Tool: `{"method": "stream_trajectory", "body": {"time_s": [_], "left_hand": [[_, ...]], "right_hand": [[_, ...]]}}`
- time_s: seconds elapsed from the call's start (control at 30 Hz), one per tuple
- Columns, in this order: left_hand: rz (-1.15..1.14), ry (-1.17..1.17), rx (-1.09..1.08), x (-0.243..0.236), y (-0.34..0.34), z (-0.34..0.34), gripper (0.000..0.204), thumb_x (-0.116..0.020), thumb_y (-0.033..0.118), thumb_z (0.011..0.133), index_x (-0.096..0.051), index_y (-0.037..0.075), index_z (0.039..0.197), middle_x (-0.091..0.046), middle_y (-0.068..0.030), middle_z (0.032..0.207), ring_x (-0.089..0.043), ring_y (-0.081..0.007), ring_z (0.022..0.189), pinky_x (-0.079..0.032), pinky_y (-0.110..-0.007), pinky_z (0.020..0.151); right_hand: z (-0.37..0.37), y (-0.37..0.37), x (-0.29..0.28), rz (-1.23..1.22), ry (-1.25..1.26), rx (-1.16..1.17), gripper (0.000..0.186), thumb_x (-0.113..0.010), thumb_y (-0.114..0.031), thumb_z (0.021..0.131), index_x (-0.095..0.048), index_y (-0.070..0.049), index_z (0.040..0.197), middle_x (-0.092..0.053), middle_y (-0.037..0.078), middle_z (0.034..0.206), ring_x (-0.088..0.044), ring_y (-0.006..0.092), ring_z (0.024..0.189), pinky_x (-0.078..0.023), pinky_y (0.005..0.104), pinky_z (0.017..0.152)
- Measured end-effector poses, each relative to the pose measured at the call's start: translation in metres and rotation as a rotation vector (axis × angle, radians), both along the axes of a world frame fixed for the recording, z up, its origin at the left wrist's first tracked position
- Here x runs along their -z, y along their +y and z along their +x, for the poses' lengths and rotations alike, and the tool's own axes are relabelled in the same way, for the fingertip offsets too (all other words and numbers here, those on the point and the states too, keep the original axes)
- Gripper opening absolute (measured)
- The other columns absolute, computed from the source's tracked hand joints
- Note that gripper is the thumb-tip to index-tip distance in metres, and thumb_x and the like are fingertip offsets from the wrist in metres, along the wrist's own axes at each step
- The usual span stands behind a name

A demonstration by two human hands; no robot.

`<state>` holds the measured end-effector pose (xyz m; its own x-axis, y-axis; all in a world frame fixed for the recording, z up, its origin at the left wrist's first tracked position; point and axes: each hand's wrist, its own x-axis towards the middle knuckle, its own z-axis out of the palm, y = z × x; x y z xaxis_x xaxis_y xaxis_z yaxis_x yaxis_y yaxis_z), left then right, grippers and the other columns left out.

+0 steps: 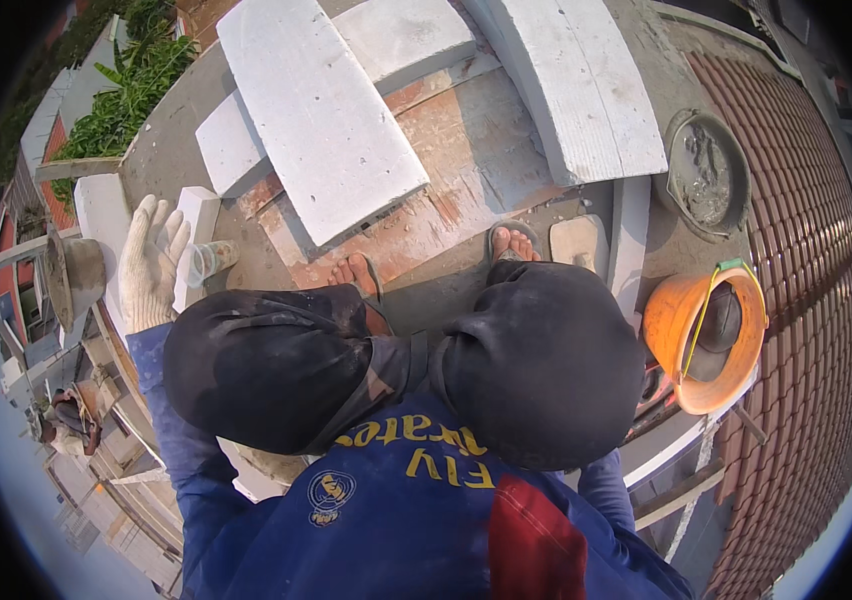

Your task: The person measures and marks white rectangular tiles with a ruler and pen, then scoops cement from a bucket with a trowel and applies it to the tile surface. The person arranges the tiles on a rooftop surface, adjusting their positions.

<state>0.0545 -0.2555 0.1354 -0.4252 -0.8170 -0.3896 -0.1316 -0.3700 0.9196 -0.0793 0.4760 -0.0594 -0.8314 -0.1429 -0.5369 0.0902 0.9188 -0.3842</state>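
My left hand [151,262], in a pale knit glove, is open with its fingers upward, beside a small white block [200,205] and a clear plastic cup [204,265]. My right hand is hidden below my right knee; only its blue sleeve shows. A long white block [316,130] lies in front of me over a stained board [466,150], with another white block [406,35] behind it and a large one [581,95] at the right. My sandaled feet stand at the board's near edge, beside a flat beige slab [576,240].
At the right are a black tub of grey mix [706,210], an orange bucket [666,330] and a sloping tiled roof [806,300]. A grey container [71,280] sits at the left. A co-worker [71,420] is lower down on the far left, near rooftops and green plants [126,110].
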Motion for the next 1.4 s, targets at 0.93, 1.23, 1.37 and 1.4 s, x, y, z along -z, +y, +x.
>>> {"method": "stream_trajectory", "body": {"time_s": [0.93, 1.23, 1.37, 1.4], "left_hand": [[-0.014, -1.349, 0.302, 0.179, 0.284, 0.201, 0.074, -0.084, 0.034, 0.094, -0.055, 0.018, 0.161, -0.054, -0.023, 0.157, -0.06, -0.0506, 0.138, -0.056, -0.06, 0.111], [0.424, -0.683, 0.101, 0.109, 0.262, 0.216, 0.055, -0.067, 0.04, 0.105, -0.064, 0.013, 0.153, -0.07, -0.0146, 0.132, -0.069, -0.0269, 0.122, -0.058, -0.044, 0.106], [0.329, -0.331, 0.149, 0.045, 0.238, 0.209, 0.046, -0.059, 0.036, 0.113, -0.07, 0.005, 0.145, -0.073, -0.0072, 0.132, -0.066, -0.0168, 0.12, -0.055, -0.033, 0.106], [0.299, -0.279, 0.171, 0.022, 0.224, 0.198, 0.045, -0.059, 0.034, 0.114, -0.07, 0.004, 0.145, -0.074, -0.0075, 0.133, -0.067, -0.0171, 0.12, -0.054, -0.032, 0.106]], "right_hand": [[-0.124, -0.216, -0.088, -0.146, -0.141, -0.291, 0.047, -0.063, -0.039, 0.115, -0.074, 0.001, 0.137, -0.08, 0.016, 0.1, -0.072, 0.0234, 0.089, -0.057, 0.0384, 0.081], [-0.132, -0.255, -0.138, -0.243, -0.157, -0.195, 0.049, -0.061, -0.037, 0.117, -0.071, 0.004, 0.142, -0.08, 0.013, 0.097, -0.07, 0.017, 0.084, -0.056, 0.0351, 0.078], [-0.155, -0.292, -0.191, -0.382, -0.164, -0.306, 0.05, -0.061, -0.036, 0.119, -0.069, 0.005, 0.145, -0.08, 0.011, 0.096, -0.069, 0.0142, 0.082, -0.056, 0.0336, 0.076], [-0.162, -0.299, -0.205, -0.432, -0.151, -0.385, 0.05, -0.06, -0.036, 0.119, -0.069, 0.006, 0.145, -0.08, 0.011, 0.096, -0.069, 0.0135, 0.082, -0.056, 0.0332, 0.076]]}}
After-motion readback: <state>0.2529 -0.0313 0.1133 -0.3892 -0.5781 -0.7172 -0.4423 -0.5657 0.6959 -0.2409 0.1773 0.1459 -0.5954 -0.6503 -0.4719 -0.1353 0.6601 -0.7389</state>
